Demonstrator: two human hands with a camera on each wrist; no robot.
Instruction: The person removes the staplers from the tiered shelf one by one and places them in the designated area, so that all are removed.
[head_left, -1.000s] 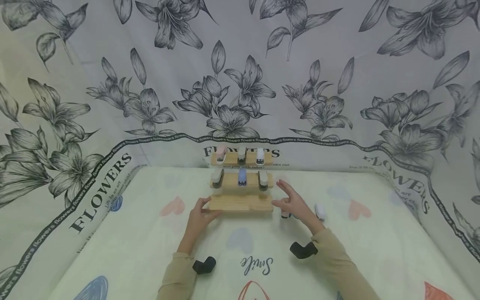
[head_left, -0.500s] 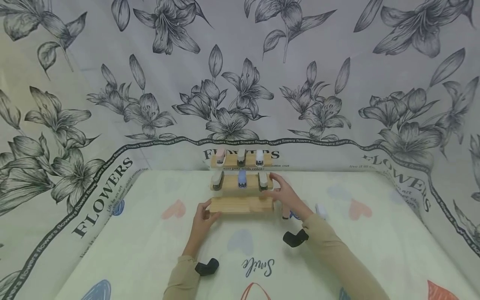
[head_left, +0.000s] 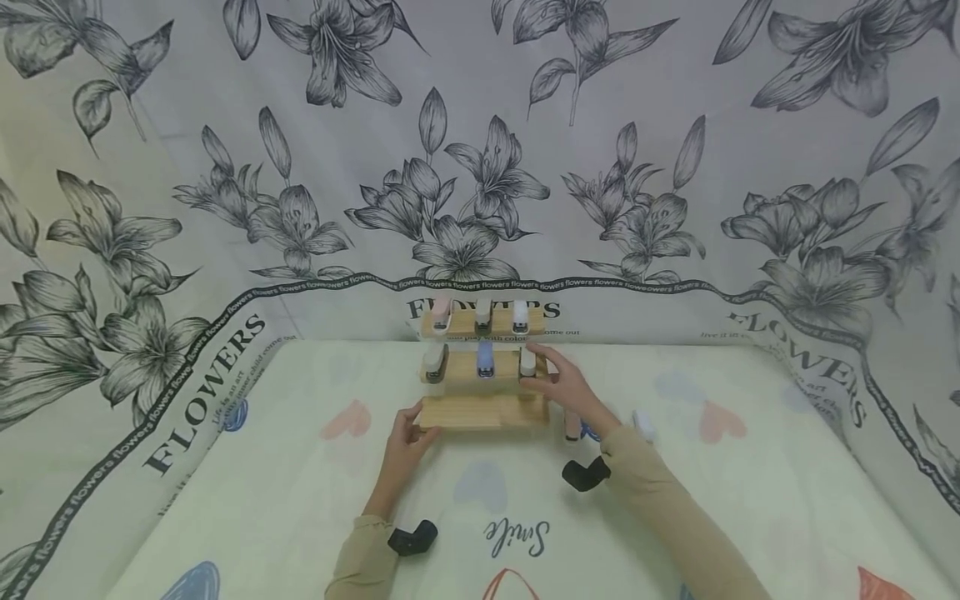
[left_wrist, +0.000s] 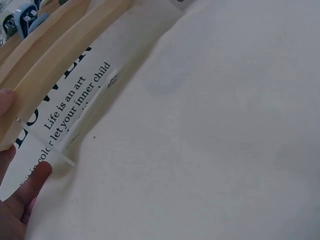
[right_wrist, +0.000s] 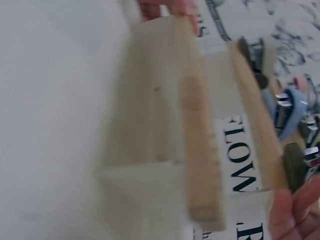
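Note:
A tiered wooden display rack stands at the back of the table. My left hand grips the left end of its lowest board; in the left wrist view, fingertips rest on the wood. My right hand holds a pale grey mini stapler at the right end of the middle tier, between thumb and index finger. The right wrist view, blurred, shows that hand's fingers right at a dark-sided stapler. A blue stapler and another grey stapler share the middle tier.
On the top tier sit a pink stapler, a grey-green stapler and a white stapler. Right of the rack, a pink stapler and a white stapler lie on the patterned tablecloth. Thin clear supports carry the boards.
My right hand has moved left from beside the rack onto the middle tier's right stapler, which now points straighter forward. The left hand stays at the lowest board.

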